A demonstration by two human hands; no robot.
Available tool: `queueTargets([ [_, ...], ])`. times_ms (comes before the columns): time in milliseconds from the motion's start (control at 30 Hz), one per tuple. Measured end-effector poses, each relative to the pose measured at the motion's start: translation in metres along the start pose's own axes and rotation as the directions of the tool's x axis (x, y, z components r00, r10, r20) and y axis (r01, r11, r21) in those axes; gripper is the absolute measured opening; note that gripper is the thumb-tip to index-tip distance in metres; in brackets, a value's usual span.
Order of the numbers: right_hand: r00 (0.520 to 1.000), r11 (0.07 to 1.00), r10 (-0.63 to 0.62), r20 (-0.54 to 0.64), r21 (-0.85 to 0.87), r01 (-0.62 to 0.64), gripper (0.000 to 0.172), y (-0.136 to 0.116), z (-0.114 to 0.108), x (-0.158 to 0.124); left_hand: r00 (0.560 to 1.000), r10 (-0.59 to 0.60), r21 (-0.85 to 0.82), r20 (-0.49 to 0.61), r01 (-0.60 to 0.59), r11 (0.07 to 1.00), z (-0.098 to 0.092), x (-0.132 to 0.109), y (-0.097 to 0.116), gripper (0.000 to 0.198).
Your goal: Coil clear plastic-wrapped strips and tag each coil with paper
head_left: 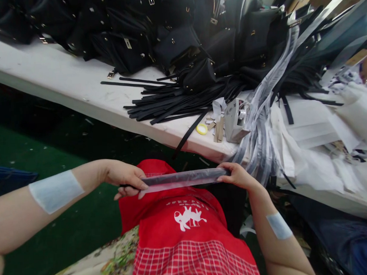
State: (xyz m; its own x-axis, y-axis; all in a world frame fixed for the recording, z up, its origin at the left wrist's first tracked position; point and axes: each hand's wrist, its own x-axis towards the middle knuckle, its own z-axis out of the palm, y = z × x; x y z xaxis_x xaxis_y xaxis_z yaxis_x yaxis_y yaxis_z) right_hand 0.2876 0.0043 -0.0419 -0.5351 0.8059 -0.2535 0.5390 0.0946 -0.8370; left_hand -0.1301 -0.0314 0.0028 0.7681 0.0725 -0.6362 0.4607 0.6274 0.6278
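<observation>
A long black strap inside a clear plastic sleeve (185, 178) lies level above my lap, over a red apron (183, 225). My left hand (126, 178) pinches its left end, thumb on top and fingers below. At the right end, my right hand (237, 175) is closed on the sleeve. A white patch is stuck on each forearm.
A white table (67, 83) runs across the view. It carries a heap of black bags (155, 30), loose black straps (176, 99), a bundle of clear sleeves (259, 123), a yellow tape roll (201, 129), a grey tape dispenser (234, 120) and white paper (315, 129). Green floor (30, 155) lies to the left.
</observation>
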Motion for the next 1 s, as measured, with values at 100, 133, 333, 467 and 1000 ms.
queueTargets([
  [100,0.999,0.998,-0.03,0.024,-0.052,0.031,0.049,-0.002,-0.002,-0.001,0.995,0.055,-0.068,-0.087,-0.061,0.996,0.004,-0.008,0.006,0.029],
  [133,0.999,0.997,-0.033,0.019,-0.068,0.034,0.052,-0.003,-0.002,-0.001,0.991,0.083,-0.087,-0.101,-0.092,0.992,0.004,-0.01,0.009,0.032],
  [333,0.998,0.995,-0.054,-0.015,-0.079,0.052,0.058,-0.012,-0.002,-0.002,0.989,0.118,-0.166,-0.087,-0.131,0.977,0.0,-0.006,0.019,0.052],
  [467,0.989,0.994,-0.108,0.098,0.045,0.104,0.041,-0.024,0.011,0.0,0.965,0.054,-0.129,-0.258,-0.09,0.988,0.008,0.005,0.021,0.047],
  [1000,0.981,0.994,-0.095,0.167,0.071,0.084,0.048,-0.026,0.04,0.01,0.992,0.072,-0.012,-0.107,-0.073,0.997,0.028,0.006,0.021,0.048],
])
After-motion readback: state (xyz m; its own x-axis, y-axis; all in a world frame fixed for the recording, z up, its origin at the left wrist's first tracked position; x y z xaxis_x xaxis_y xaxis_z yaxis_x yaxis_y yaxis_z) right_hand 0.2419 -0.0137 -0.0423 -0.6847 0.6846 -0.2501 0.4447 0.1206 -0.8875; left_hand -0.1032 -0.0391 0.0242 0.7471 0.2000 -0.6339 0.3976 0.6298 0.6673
